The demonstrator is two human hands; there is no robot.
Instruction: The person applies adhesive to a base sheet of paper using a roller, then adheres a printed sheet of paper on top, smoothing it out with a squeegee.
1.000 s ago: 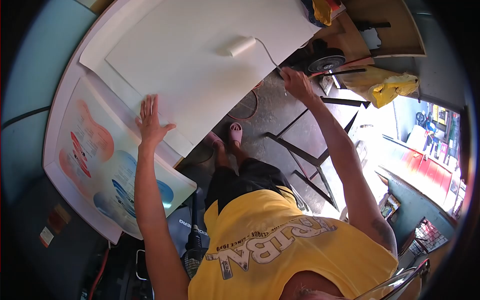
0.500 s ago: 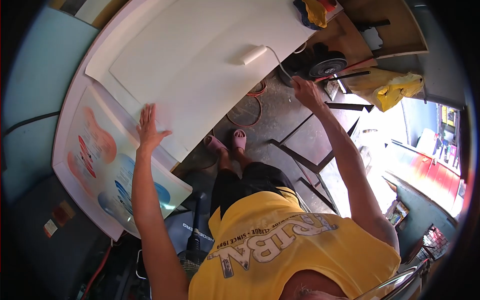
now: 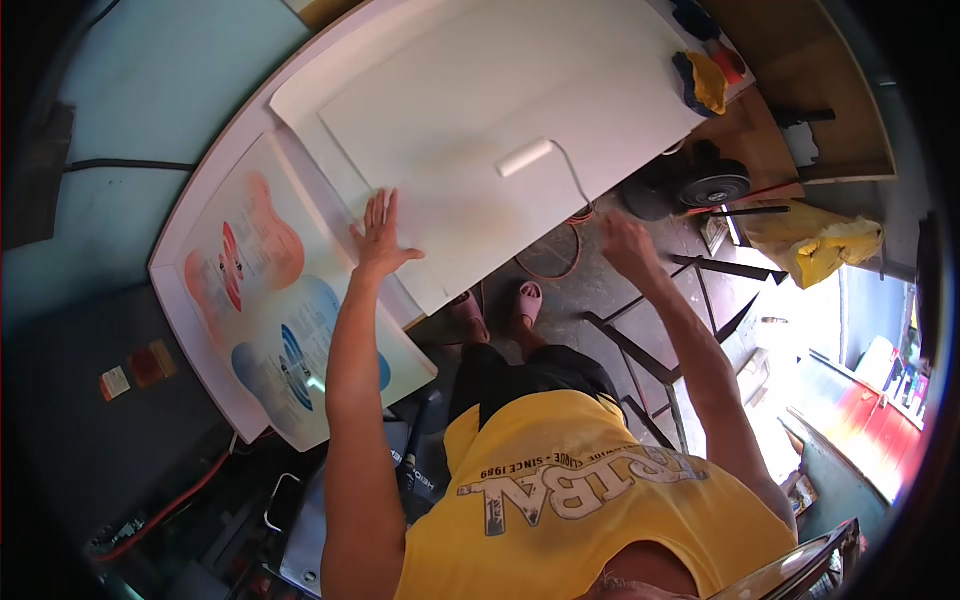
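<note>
My left hand (image 3: 379, 240) lies flat with spread fingers on the edge of a large white sheet (image 3: 450, 110) spread over the table. In my right hand (image 3: 632, 248), closed and held beyond the table's near edge, is the handle of a paint roller (image 3: 526, 158). Its white sleeve rests on the sheet, and a bent wire runs back to my fist, which hides most of the grip. Left of the sheet lies a printed sheet (image 3: 322, 290) with red and blue rounded shapes.
A yellow and dark cloth (image 3: 704, 84) lies at the table's far right corner. Below it on the floor stands a black fan (image 3: 714, 182). Dark metal frames (image 3: 640, 350) stand right of my legs, with a yellow bag (image 3: 825, 245) beyond. A cable (image 3: 572, 262) loops under the table.
The camera view has shifted, moving the scene to the right. Across the white sheet, the roller has come closer to my left hand, which stays flat near the same edge.
</note>
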